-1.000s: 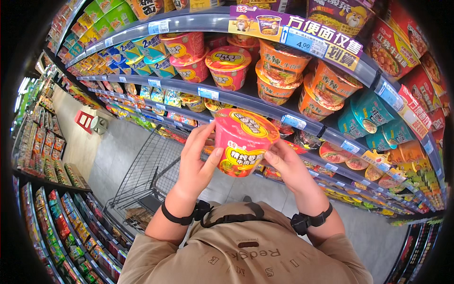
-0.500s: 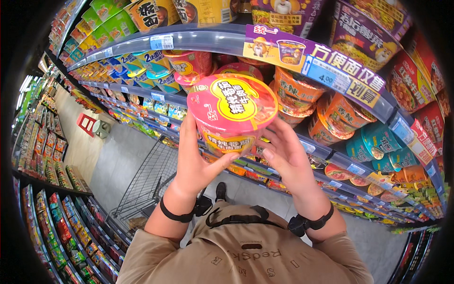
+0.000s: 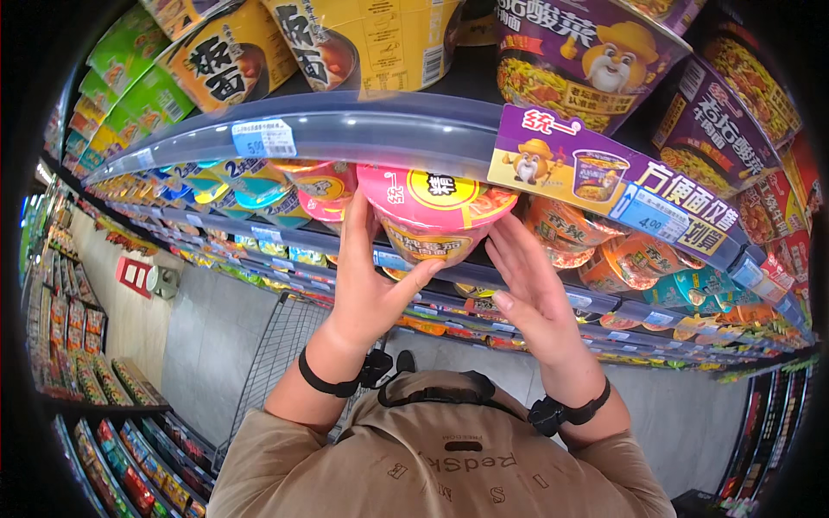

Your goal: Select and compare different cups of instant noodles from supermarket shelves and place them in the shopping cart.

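A pink instant noodle bowl (image 3: 432, 211) with a yellow patch on its lid is between my hands, level with the shelf below the top rail. My left hand (image 3: 367, 289) is wrapped round its left side, thumb across the front near the base. On the other side, my right hand (image 3: 535, 298) has its fingers against the bowl and its thumb apart from it. The bowl's far lid edge is hidden under the shelf rail (image 3: 380, 134). Beside it on that shelf are a similar pink bowl (image 3: 321, 183) and orange noodle bowls (image 3: 566, 233).
Above the rail stand yellow noodle tubs (image 3: 371, 43) and purple ones (image 3: 579, 60). A purple promotional sign (image 3: 604, 177) hangs on the rail, right of the bowl. A wire shopping cart (image 3: 281, 345) stands at my left. Across the aisle are more packed shelves (image 3: 129, 449).
Both hands have carried the pink noodle bowl forward from in front of the shelf, partly under the top rail. My view has shifted closer to the shelf.
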A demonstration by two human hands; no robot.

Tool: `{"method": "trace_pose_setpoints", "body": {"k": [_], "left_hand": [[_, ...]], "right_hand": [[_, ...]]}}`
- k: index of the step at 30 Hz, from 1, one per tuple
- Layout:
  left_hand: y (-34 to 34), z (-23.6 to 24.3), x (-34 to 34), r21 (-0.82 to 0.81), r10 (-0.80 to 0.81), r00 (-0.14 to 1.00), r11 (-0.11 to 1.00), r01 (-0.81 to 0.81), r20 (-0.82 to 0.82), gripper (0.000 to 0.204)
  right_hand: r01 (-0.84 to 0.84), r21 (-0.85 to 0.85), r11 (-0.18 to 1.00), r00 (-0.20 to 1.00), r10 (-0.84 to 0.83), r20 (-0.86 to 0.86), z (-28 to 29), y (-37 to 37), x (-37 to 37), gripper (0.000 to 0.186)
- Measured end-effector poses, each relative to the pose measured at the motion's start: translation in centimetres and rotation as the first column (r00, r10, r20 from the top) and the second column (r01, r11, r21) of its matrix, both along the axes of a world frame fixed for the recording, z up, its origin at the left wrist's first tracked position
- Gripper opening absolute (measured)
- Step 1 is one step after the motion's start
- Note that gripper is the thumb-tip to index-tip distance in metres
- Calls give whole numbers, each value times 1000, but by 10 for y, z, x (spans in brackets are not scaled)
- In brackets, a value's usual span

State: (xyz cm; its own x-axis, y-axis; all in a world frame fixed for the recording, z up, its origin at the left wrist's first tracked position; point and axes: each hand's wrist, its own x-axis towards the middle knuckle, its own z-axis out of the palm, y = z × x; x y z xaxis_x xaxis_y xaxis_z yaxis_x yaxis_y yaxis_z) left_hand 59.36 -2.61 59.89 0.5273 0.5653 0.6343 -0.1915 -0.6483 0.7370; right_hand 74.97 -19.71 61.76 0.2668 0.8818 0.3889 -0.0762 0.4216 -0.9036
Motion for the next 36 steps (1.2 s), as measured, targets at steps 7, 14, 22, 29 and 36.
{"method": "trace_pose_setpoints", "body": {"k": [7,14,22,29,36], "left_hand": [[24,-7,15,-97,-77,996,993,72,-51,104],[35,-6,24,-32,-32,986,999,27,-163,97],[34,3,29,48,-57,987,997,64,-149,78],[25,3,26,84,32,994,996,-22,-109,95],[-12,-4,-10,107,136,987,986,-126,-87,88]], "right_hand": [[83,-34,996,996,-82,32,-3,16,-2,84],[122,-41,992,990,-118,81,-4,23,-1,84],[75,-87,993,996,-70,62,-5,16,2,83],[-67,-136,988,998,68,0,1,-13,7,80],[-168,-148,975,984,158,-78,-27,-65,26,66]]}}
